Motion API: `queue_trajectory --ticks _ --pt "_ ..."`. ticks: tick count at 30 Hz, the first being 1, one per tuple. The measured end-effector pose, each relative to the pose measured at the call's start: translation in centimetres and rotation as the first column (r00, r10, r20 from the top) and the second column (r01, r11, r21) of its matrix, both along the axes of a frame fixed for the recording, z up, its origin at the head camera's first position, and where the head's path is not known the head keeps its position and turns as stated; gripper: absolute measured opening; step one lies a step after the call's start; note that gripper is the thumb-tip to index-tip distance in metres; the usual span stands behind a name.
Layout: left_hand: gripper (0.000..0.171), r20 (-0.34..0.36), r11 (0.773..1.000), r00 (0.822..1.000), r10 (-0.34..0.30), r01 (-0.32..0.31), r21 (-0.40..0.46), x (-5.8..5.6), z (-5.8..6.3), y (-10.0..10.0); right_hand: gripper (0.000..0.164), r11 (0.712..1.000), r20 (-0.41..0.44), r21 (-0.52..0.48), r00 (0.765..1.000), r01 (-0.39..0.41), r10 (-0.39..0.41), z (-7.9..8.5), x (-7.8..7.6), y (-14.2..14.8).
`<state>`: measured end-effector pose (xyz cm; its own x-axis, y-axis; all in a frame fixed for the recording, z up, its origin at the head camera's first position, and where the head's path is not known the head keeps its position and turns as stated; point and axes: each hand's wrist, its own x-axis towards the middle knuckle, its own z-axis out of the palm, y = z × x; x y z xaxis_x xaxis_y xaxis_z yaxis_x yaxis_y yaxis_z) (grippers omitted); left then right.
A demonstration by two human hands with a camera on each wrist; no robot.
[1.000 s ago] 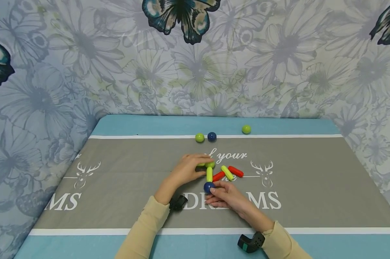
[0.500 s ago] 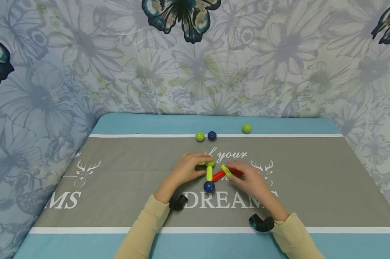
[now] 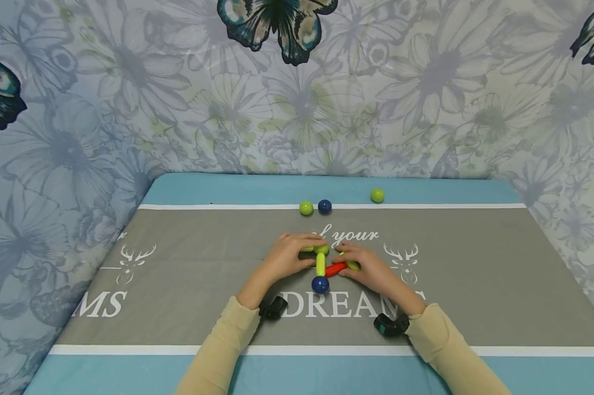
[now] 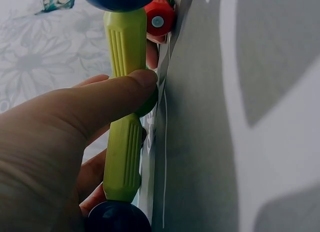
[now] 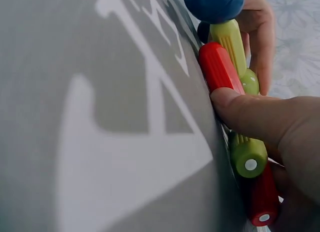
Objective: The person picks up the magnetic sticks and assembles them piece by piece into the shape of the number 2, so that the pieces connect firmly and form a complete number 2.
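Note:
My left hand [image 3: 287, 257] grips a joined piece of lime magnetic rods and balls, its thumb over the green ball [image 3: 322, 249] in the middle. One lime rod [image 3: 320, 264] runs from there to a blue ball [image 3: 320, 285] at the near end. Another lime rod [image 4: 122, 157] leads to a second blue ball [image 4: 120, 218] in the left wrist view. My right hand [image 3: 369, 270] pinches a red rod [image 5: 219, 67] by its end, beside the joined piece. A loose lime rod [image 5: 249, 156] and a second red rod [image 5: 263, 198] lie under that hand, mostly hidden from the head view.
At the table's back lie a green ball [image 3: 306, 208], a blue ball [image 3: 324, 207] and, farther right, another green ball [image 3: 377, 196]. A grey printed runner [image 3: 188, 307] covers the blue table [image 3: 129, 376]. A patterned wall [image 3: 297, 120] rises behind.
My right hand has left the near blue ball, moved right and away to the loose rods, and taken the red rod's end. The left hand has kept its hold in place.

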<state>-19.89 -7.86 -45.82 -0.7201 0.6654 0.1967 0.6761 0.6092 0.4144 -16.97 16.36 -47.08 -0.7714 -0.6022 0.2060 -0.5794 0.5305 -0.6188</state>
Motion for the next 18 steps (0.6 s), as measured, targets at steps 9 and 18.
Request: queue_trajectory --ticks 9,18 --pt "0.05 0.004 1.0 1.0 0.007 -0.007 -0.015 0.1 -0.1 0.1 0.025 0.996 0.007 0.014 0.996 0.084 -0.084 1.0 1.0 0.8" --pt "0.049 -0.002 1.0 1.0 0.009 -0.009 0.008 0.0 -0.1 0.1 0.03 0.954 0.007 -0.07 0.957 0.291 -0.291 3.4 3.6 1.8"
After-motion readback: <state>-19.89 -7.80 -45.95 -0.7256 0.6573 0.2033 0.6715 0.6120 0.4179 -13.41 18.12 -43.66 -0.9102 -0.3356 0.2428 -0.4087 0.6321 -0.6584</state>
